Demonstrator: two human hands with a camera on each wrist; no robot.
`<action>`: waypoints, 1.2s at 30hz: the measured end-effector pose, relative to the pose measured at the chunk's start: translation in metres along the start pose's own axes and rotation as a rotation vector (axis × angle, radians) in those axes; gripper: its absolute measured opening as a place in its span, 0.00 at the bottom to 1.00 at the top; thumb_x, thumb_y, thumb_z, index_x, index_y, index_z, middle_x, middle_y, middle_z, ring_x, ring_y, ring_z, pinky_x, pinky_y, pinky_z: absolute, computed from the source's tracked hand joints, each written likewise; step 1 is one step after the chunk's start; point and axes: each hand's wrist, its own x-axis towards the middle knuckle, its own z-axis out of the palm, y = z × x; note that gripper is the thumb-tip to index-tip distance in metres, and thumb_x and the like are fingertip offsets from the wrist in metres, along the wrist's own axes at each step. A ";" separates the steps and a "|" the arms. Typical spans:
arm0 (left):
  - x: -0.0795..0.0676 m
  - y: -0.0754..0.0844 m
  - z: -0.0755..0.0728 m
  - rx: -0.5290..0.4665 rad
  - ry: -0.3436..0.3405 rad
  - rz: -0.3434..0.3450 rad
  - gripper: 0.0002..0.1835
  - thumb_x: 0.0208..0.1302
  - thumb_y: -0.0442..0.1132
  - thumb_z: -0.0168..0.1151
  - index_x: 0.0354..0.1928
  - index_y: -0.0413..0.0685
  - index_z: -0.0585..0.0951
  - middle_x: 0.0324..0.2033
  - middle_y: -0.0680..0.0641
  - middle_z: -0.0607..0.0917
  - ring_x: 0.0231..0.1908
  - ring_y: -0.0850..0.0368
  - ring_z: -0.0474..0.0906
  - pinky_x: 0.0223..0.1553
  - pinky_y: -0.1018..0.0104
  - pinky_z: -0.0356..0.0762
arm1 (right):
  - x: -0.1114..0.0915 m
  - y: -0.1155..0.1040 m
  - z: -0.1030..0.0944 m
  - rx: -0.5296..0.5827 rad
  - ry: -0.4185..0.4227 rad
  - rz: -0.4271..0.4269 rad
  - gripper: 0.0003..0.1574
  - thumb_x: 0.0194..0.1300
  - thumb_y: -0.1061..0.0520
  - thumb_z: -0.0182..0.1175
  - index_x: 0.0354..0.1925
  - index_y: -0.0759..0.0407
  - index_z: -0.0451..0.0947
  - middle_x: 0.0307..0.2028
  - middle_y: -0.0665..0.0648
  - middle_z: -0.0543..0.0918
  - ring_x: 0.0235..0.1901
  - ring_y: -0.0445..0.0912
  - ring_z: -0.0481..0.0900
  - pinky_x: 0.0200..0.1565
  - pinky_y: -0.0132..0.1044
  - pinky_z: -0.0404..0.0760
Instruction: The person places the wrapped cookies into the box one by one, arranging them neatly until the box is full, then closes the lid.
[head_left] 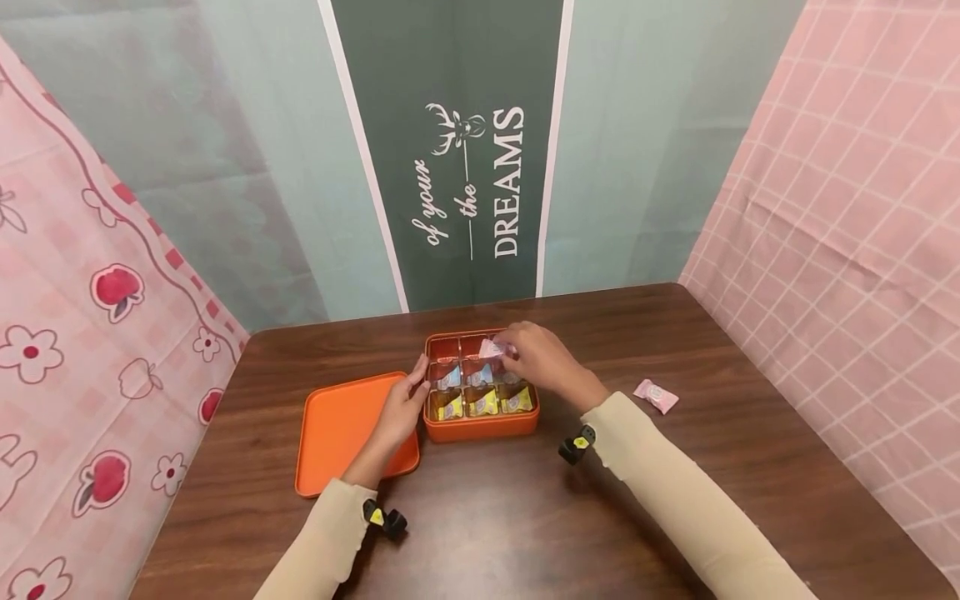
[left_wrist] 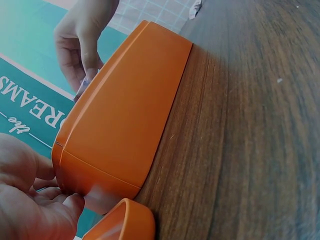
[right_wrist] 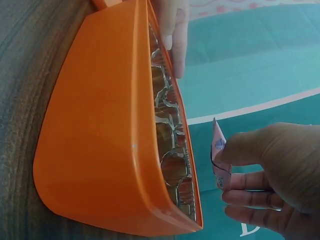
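An orange box (head_left: 482, 428) with a clear divided insert stands on the table. Yellow wrapped candies (head_left: 482, 403) lie in its front row and blue wrapped candies (head_left: 448, 377) in the middle row. Above the back row, my right hand (head_left: 546, 357) pinches a pink wrapped candy (right_wrist: 219, 155) between thumb and fingers. My left hand (head_left: 402, 406) rests against the box's left side, its extended fingers right at the rim. The right hand partly covers the box's right compartments in the head view.
An orange lid (head_left: 337, 433) lies left of the box, under the left forearm in the head view. Another pink wrapped candy (head_left: 656, 396) is on the wooden table (head_left: 487, 517) to the right. Fabric hangs behind the table and along both sides.
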 end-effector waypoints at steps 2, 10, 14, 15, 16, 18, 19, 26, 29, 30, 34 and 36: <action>0.000 0.002 0.000 -0.003 0.001 0.003 0.27 0.79 0.30 0.46 0.77 0.36 0.58 0.78 0.42 0.55 0.78 0.48 0.48 0.74 0.47 0.51 | 0.003 0.000 0.000 -0.021 -0.001 -0.009 0.19 0.63 0.56 0.70 0.53 0.57 0.87 0.45 0.56 0.87 0.43 0.48 0.80 0.49 0.43 0.84; -0.001 0.001 -0.002 0.001 -0.003 -0.023 0.28 0.79 0.30 0.46 0.77 0.37 0.58 0.78 0.44 0.55 0.78 0.50 0.48 0.75 0.49 0.50 | 0.012 -0.002 0.002 -0.070 -0.033 -0.045 0.18 0.64 0.56 0.70 0.52 0.57 0.86 0.42 0.55 0.87 0.42 0.47 0.80 0.49 0.42 0.84; -0.002 0.000 -0.002 -0.005 -0.003 -0.024 0.28 0.79 0.30 0.47 0.77 0.37 0.58 0.78 0.44 0.55 0.78 0.50 0.48 0.75 0.49 0.50 | 0.018 -0.003 0.002 -0.114 -0.033 -0.071 0.17 0.63 0.55 0.71 0.51 0.58 0.87 0.42 0.55 0.87 0.43 0.48 0.81 0.49 0.43 0.84; -0.002 0.000 -0.002 -0.007 -0.003 -0.023 0.28 0.79 0.30 0.47 0.77 0.37 0.58 0.78 0.45 0.56 0.78 0.50 0.48 0.75 0.49 0.50 | 0.020 -0.004 0.002 -0.131 -0.033 -0.077 0.17 0.63 0.56 0.71 0.50 0.58 0.87 0.42 0.55 0.87 0.43 0.48 0.81 0.49 0.43 0.84; -0.002 0.001 -0.002 -0.010 -0.003 -0.025 0.28 0.79 0.30 0.47 0.77 0.38 0.58 0.78 0.45 0.56 0.78 0.50 0.48 0.75 0.49 0.50 | 0.022 -0.004 0.002 -0.149 -0.032 -0.085 0.16 0.64 0.56 0.71 0.50 0.58 0.87 0.42 0.55 0.87 0.43 0.48 0.81 0.49 0.43 0.84; -0.001 0.000 -0.001 -0.008 -0.004 -0.016 0.28 0.79 0.30 0.46 0.77 0.37 0.58 0.78 0.44 0.55 0.78 0.49 0.48 0.74 0.48 0.50 | 0.025 -0.004 0.003 -0.187 -0.031 -0.106 0.15 0.64 0.57 0.70 0.49 0.58 0.87 0.41 0.55 0.87 0.42 0.48 0.82 0.48 0.42 0.85; -0.001 0.001 -0.001 -0.009 -0.003 -0.012 0.28 0.79 0.29 0.46 0.77 0.36 0.58 0.78 0.43 0.55 0.77 0.48 0.48 0.74 0.48 0.50 | 0.027 -0.004 0.003 -0.199 -0.034 -0.115 0.14 0.64 0.57 0.70 0.48 0.58 0.87 0.40 0.55 0.87 0.41 0.48 0.82 0.47 0.42 0.85; -0.002 0.000 -0.002 -0.010 0.004 -0.008 0.28 0.78 0.28 0.48 0.76 0.35 0.59 0.78 0.42 0.56 0.77 0.47 0.49 0.73 0.47 0.52 | 0.038 -0.006 0.007 -0.226 -0.054 -0.153 0.12 0.62 0.59 0.70 0.46 0.57 0.88 0.38 0.54 0.88 0.38 0.47 0.82 0.45 0.41 0.85; -0.001 -0.001 -0.002 -0.016 0.008 -0.002 0.28 0.78 0.28 0.47 0.76 0.35 0.59 0.78 0.41 0.56 0.77 0.46 0.49 0.74 0.47 0.51 | 0.042 -0.007 0.009 -0.228 -0.062 -0.169 0.12 0.63 0.59 0.69 0.46 0.58 0.88 0.39 0.54 0.88 0.39 0.48 0.83 0.46 0.42 0.85; -0.001 -0.001 -0.002 -0.019 0.010 0.000 0.28 0.78 0.28 0.47 0.76 0.35 0.59 0.78 0.41 0.56 0.77 0.46 0.49 0.74 0.47 0.51 | 0.043 -0.007 0.010 -0.228 -0.066 -0.174 0.12 0.64 0.59 0.69 0.46 0.58 0.88 0.39 0.54 0.88 0.40 0.48 0.83 0.46 0.42 0.85; -0.001 -0.001 -0.001 -0.015 0.011 0.006 0.28 0.78 0.27 0.47 0.76 0.34 0.59 0.78 0.40 0.56 0.77 0.45 0.49 0.73 0.46 0.51 | 0.047 -0.007 0.012 -0.223 -0.089 -0.183 0.11 0.65 0.60 0.68 0.46 0.59 0.88 0.39 0.55 0.88 0.41 0.48 0.84 0.47 0.42 0.85; -0.001 -0.001 -0.001 -0.011 0.010 0.000 0.28 0.78 0.28 0.48 0.76 0.35 0.59 0.78 0.41 0.56 0.77 0.46 0.49 0.74 0.46 0.51 | 0.049 -0.006 0.014 -0.215 -0.102 -0.187 0.11 0.65 0.60 0.68 0.46 0.59 0.88 0.40 0.55 0.89 0.41 0.48 0.84 0.47 0.42 0.85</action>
